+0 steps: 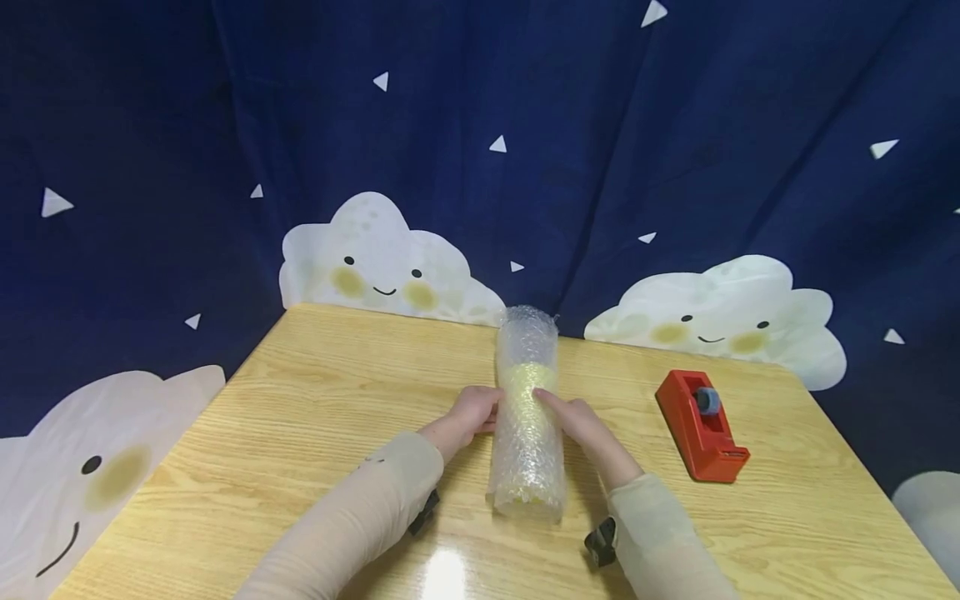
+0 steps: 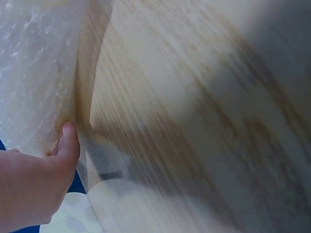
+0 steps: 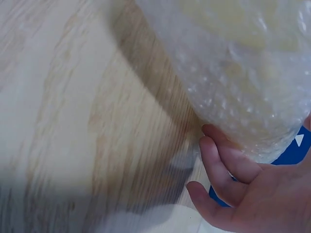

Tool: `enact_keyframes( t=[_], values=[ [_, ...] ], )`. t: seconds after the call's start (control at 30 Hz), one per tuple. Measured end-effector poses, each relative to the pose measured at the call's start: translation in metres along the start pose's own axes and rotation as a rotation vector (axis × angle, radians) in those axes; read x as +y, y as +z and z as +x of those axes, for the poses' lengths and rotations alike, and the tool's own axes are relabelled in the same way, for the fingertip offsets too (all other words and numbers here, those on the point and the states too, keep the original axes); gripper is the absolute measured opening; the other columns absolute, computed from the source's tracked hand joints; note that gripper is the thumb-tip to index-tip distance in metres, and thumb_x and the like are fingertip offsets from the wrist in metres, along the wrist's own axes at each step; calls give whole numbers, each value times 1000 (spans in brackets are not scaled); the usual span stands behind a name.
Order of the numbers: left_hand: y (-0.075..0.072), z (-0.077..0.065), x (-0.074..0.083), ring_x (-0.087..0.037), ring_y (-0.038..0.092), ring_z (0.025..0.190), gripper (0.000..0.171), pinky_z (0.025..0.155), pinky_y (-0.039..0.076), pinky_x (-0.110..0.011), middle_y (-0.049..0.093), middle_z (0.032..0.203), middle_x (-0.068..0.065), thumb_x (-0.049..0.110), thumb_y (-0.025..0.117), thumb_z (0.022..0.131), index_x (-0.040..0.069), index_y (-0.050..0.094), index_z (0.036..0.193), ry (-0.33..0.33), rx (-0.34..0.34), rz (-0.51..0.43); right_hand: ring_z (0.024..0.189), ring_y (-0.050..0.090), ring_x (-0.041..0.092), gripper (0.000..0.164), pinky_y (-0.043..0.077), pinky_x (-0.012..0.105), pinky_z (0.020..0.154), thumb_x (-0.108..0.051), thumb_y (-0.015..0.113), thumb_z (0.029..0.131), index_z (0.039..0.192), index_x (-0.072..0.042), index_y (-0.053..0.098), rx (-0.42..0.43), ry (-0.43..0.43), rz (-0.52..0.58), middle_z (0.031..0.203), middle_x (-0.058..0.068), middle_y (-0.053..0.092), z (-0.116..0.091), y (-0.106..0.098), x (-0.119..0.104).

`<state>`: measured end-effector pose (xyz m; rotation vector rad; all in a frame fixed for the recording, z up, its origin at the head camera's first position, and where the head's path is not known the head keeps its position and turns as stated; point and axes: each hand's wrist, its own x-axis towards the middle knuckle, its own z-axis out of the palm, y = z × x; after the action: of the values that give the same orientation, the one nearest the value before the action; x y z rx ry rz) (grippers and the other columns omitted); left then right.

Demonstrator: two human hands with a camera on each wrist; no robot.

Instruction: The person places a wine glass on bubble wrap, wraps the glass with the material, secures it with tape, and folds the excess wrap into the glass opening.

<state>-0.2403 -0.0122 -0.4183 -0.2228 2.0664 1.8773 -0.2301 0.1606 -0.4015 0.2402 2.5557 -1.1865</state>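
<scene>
A bubble-wrap roll (image 1: 528,450) lies lengthwise on the table, with something yellow showing through its layers; what that is stays hidden. My left hand (image 1: 474,410) holds the roll's left side, its fingertips partly hidden against the wrap. In the left wrist view a finger of the left hand (image 2: 41,177) touches the lower edge of the bubble wrap (image 2: 36,73). From the right, my right hand (image 1: 581,419) holds the roll, one digit on top. The right wrist view shows bent fingers of the right hand (image 3: 243,189) against the side of the bubble wrap (image 3: 233,82).
A red tape dispenser (image 1: 701,429) with a small blue-grey tape roll stands on the right of the wooden table (image 1: 360,367). Behind the table hangs a dark blue curtain (image 1: 450,108) with clouds and white triangles. The bubble-wrap roll's far end reaches the table's back edge.
</scene>
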Motion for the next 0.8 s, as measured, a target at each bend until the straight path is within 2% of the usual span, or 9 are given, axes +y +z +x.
enact_keyframes(
  t=[0.13, 0.23, 0.33, 0.5, 0.53, 0.57, 0.67, 0.77, 0.8],
  values=[
    [-2, 0, -1, -7, 53, 64, 39, 67, 54, -23, 56, 74, 0, 14, 48, 88, -10, 55, 119, 18, 8, -24, 116, 50, 40, 81, 38, 49, 102, -55, 44, 90, 125, 18, 44, -33, 1, 43, 128, 34, 49, 1, 2, 0],
    [-4, 0, -2, -6, 49, 61, 37, 61, 50, -20, 51, 68, 4, 15, 49, 90, -8, 56, 118, 32, 5, -41, 102, 59, 32, 74, 44, 44, 95, -52, 43, 90, 120, 15, 51, -65, -3, 97, 118, 29, 58, 3, 4, 0],
    [-6, 1, -1, -6, 47, 62, 38, 58, 45, -19, 49, 68, 5, 18, 50, 93, -6, 53, 122, 12, -11, -58, 90, 63, 26, 71, 48, 42, 88, -51, 42, 91, 119, 13, 53, -87, -4, 129, 108, 26, 63, 5, 6, 1],
    [-6, 4, -1, -8, 49, 66, 39, 58, 44, -20, 51, 72, 4, 21, 49, 94, -5, 50, 124, -37, -56, -82, 90, 63, 27, 74, 49, 42, 85, -51, 42, 91, 124, 14, 47, -107, 10, 127, 107, 25, 64, 5, 5, 1],
    [-7, 5, -1, -9, 49, 66, 39, 58, 43, -20, 51, 72, 3, 21, 49, 94, -5, 51, 124, -44, -64, -78, 87, 63, 25, 73, 50, 39, 82, -51, 42, 90, 124, 14, 49, -105, 16, 130, 102, 22, 65, 5, 4, 1],
    [-7, 6, -1, -9, 49, 68, 39, 59, 43, -21, 52, 74, 2, 22, 49, 95, -5, 51, 123, -53, -73, -74, 78, 62, 22, 70, 50, 35, 76, -52, 43, 90, 117, 12, 54, -102, 29, 132, 90, 18, 67, 6, 4, 1],
    [-8, 6, -1, -12, 51, 74, 41, 63, 45, -22, 54, 83, -2, 25, 49, 95, -5, 52, 123, -81, -91, -68, 55, 44, 10, 53, 40, 24, 58, -52, 47, 88, 91, 0, 59, -78, 66, 149, 60, -1, 52, 8, 3, 2],
    [-8, 7, -1, -15, 52, 80, 43, 67, 48, -25, 55, 94, -6, 27, 49, 96, -6, 51, 123, -101, -112, -71, 50, 31, 8, 42, 30, 22, 52, -52, 49, 87, 80, -10, 48, -65, 82, 170, 57, -6, 36, 9, 3, 3],
    [-8, 7, -1, -16, 52, 80, 43, 68, 49, -25, 55, 95, -7, 27, 49, 96, -6, 51, 123, -107, -119, -74, 51, 34, 7, 41, 32, 22, 53, -51, 50, 87, 83, -9, 49, -66, 81, 185, 58, -7, 39, 8, 3, 3]
  ],
)
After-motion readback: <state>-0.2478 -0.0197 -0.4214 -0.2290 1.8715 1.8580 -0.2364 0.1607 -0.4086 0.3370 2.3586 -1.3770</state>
